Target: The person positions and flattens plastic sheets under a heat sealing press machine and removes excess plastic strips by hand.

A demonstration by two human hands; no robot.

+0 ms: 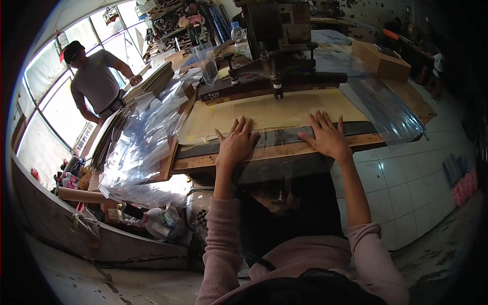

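A heap of clear film (140, 147) lies leftward, the left hand (235, 145) and right hand (327, 136) rest flat, fingers spread, gripping nothing, on the transparent sheet (277, 136) at the tabletop (203, 161) front edge, where even pressure seems advisable.

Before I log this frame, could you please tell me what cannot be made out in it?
- Head view: edges of the clear plastic sheet under the left hand and right hand; glare and transparency blur them.
- Space beneath the wooden table: dark, hidden by the sheet's overhang.
- Press machine: top cut off by the upper edge.
- Shelf clutter: too small.
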